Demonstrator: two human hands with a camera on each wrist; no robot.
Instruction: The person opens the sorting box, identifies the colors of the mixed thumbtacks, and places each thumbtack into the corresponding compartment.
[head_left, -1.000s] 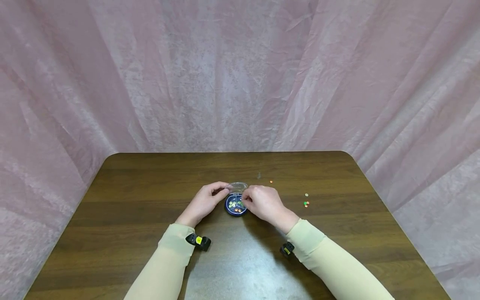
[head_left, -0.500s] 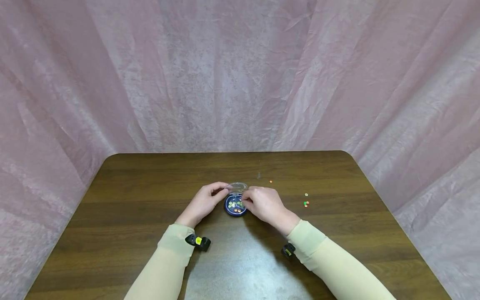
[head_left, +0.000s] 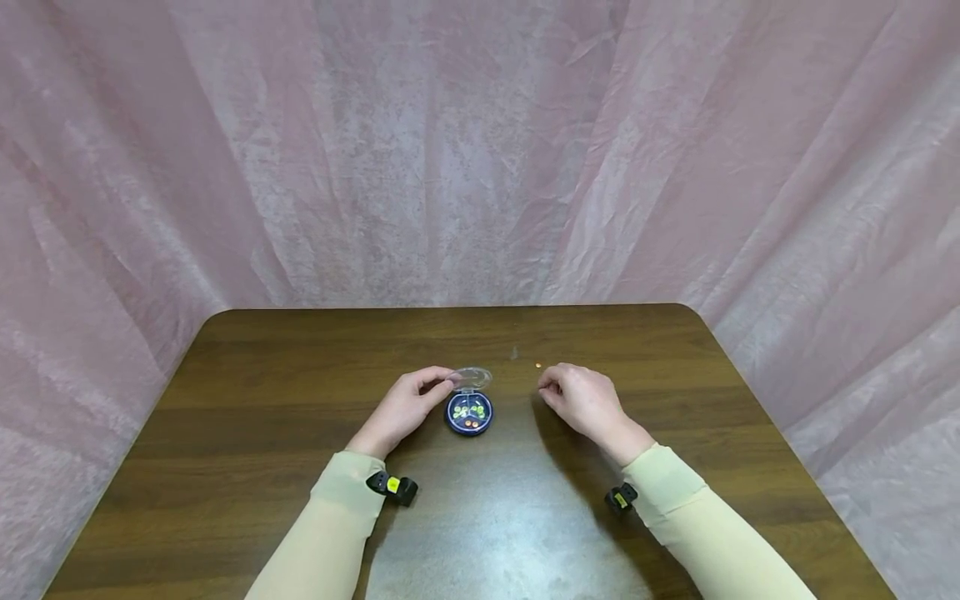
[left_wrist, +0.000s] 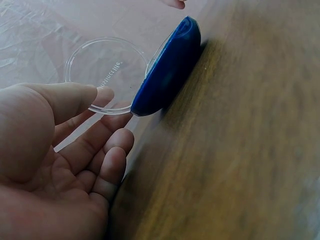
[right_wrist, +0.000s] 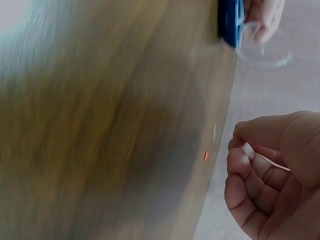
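Note:
A round blue pill case (head_left: 469, 414) stands on the table with its clear lid (left_wrist: 111, 60) raised. Tiny green, yellowish and orange round pieces lie in its divided compartments. My left hand (head_left: 407, 408) pinches the lid's edge between thumb and fingers, while its other fingers curl loosely below. To the right of the case, my right hand (head_left: 583, 402) is held above the table, blurred shadow beneath it. Its fingers are curled and the thumb tip meets the index finger; nothing shows between them. A small orange piece (head_left: 538, 365) lies on the table just beyond those fingertips.
The brown wooden table (head_left: 300, 350) carries a small clear bit (head_left: 514, 353) behind the case. Pink curtains (head_left: 435, 167) hang past its far edge. Each wrist wears a black camera, such as the left one (head_left: 393, 487).
My right hand has left the case and moved right, towards the orange piece. Loose pieces seen earlier at the right are now hidden behind it. The left hand keeps holding the lid.

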